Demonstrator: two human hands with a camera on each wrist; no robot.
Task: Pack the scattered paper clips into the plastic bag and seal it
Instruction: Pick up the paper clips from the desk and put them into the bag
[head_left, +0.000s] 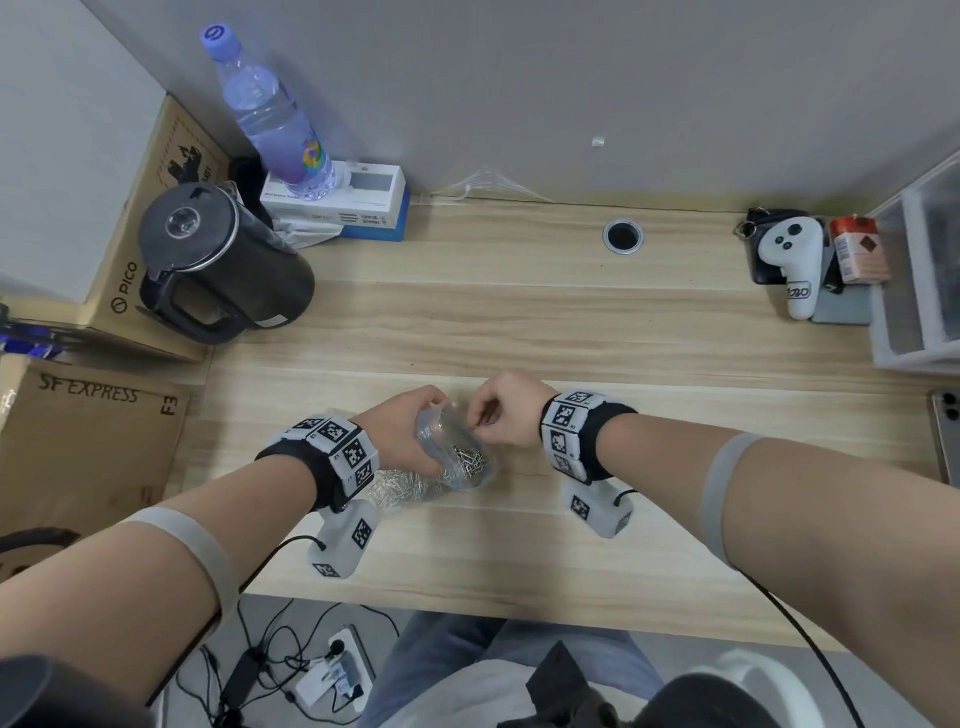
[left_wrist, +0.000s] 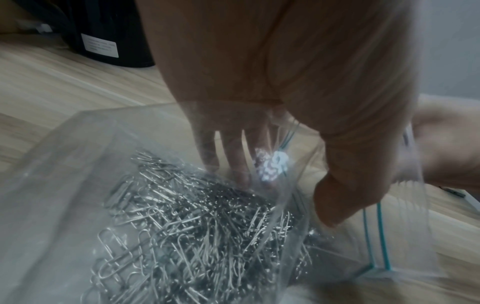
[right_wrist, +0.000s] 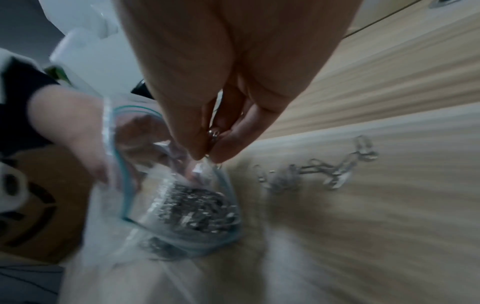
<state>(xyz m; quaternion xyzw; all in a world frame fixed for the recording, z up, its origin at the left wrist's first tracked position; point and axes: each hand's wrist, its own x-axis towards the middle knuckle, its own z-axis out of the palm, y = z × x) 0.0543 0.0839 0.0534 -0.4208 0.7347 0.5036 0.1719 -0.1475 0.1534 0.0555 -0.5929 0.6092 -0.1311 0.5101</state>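
My left hand (head_left: 423, 423) grips the rim of a clear plastic bag (head_left: 457, 462) with a teal zip strip (left_wrist: 376, 236) and holds its mouth wide open just above the table. Its thumb (left_wrist: 335, 197) lies on the outside and its fingers (left_wrist: 233, 162) show through the plastic. Several silver paper clips (left_wrist: 182, 226) lie heaped in the bag. My right hand (head_left: 483, 422) hovers right over the mouth, and its fingertips (right_wrist: 200, 150) pinch paper clips (right_wrist: 214, 133). A few loose clips (right_wrist: 324, 172) lie on the wood to the right of the bag (right_wrist: 182, 207).
A black kettle (head_left: 223, 260), a water bottle (head_left: 275, 114) on a white box and cardboard boxes (head_left: 88, 441) stand at the left. A white controller (head_left: 795, 260), a red pack and plastic drawers (head_left: 919, 270) sit at the right. A cable hole (head_left: 623, 236) is near the back edge.
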